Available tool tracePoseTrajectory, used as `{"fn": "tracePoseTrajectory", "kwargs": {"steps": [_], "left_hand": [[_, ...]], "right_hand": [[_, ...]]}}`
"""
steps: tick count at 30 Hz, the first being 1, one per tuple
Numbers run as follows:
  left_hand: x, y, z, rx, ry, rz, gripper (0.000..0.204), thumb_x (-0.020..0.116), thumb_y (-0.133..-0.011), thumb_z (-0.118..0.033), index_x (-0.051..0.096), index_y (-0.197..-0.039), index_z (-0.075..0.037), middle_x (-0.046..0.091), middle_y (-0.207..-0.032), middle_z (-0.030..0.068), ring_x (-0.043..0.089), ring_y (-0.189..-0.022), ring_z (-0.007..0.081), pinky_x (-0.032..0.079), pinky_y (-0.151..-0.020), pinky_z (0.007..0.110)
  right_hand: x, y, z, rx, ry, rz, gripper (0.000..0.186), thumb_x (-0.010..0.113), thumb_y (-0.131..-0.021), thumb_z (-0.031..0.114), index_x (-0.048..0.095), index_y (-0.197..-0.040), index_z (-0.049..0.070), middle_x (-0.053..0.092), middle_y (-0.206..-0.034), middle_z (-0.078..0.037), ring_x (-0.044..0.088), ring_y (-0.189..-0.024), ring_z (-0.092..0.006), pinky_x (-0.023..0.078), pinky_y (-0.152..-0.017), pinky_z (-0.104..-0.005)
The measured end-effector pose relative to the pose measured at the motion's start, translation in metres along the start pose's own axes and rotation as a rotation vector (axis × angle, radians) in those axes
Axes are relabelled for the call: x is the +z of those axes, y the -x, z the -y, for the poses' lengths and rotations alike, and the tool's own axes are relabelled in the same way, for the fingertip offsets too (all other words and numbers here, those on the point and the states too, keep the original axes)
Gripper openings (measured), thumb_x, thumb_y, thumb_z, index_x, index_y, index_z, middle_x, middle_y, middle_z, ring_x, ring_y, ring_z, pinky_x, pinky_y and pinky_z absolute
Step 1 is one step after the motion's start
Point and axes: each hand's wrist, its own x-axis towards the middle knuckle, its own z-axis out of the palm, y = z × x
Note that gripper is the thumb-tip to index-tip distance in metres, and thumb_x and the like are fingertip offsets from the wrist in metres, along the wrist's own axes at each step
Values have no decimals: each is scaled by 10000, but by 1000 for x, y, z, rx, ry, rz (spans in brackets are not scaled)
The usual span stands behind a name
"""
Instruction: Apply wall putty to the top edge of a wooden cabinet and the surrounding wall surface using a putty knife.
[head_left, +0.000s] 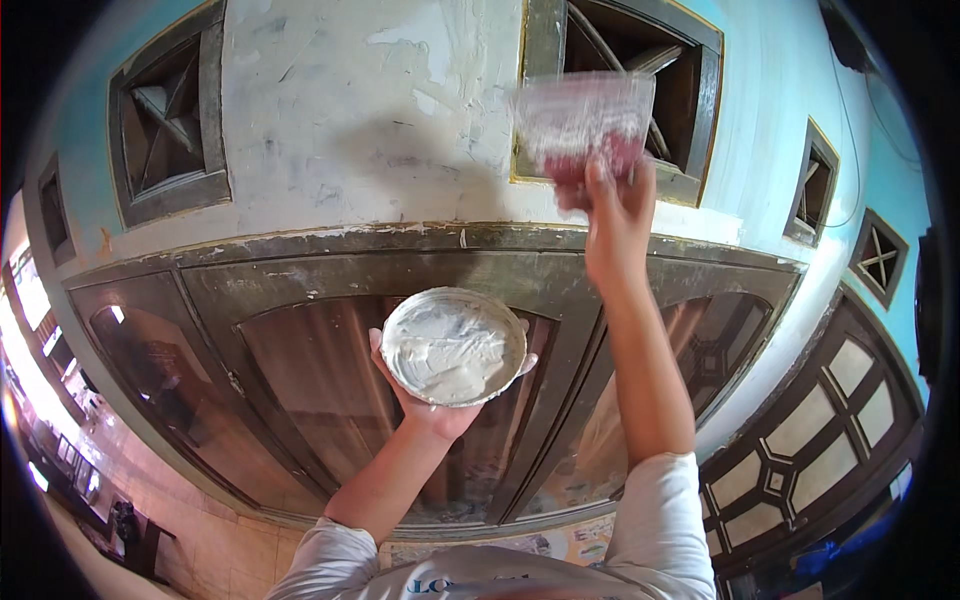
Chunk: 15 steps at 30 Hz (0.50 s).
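Observation:
My left hand [440, 418] grips a round bowl [454, 345] from below and around its sides; it contains pale, creamy paste, smeared up to the rim. My right hand [615, 205] is raised high, closed on a wide red scraper [582, 128] streaked with white, blurred by motion. Behind the scraper are a dark-framed wall opening [685, 120] with crossed bars and the patchy white wall [370, 110]; whether the blade touches either, I cannot tell.
Below the wall runs a dark wooden door frame [330, 270] with glass panels. Smaller barred openings [165, 130] flank me. A latticed door [830, 430] stands at right. At lower left are dark furniture [125, 525] and a tiled floor [220, 540].

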Motion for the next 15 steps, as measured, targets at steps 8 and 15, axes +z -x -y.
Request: {"fn": "tracePoseTrajectory", "kwargs": {"steps": [8, 15], "left_hand": [[8, 22, -36, -64, -42, 53, 972, 521, -747, -854, 456, -1447, -183, 453, -1478, 166, 387, -1335, 534, 259, -1056, 778], [10, 36, -64, -25, -113, 147, 1031, 426, -761, -901, 400, -1492, -174, 420, -1509, 166, 378, -1363, 504, 283, -1067, 752]], "right_hand": [[1, -196, 3, 24, -128, -46, 258, 621, -982, 227, 515, -1114, 31, 672, -956, -113, 701, -756, -222, 575, -645, -344], [35, -254, 15, 201, -91, -126, 310, 500, -1053, 301, 636, -953, 40, 667, -891, -81, 649, -769, -180, 585, -695, -298]]}}
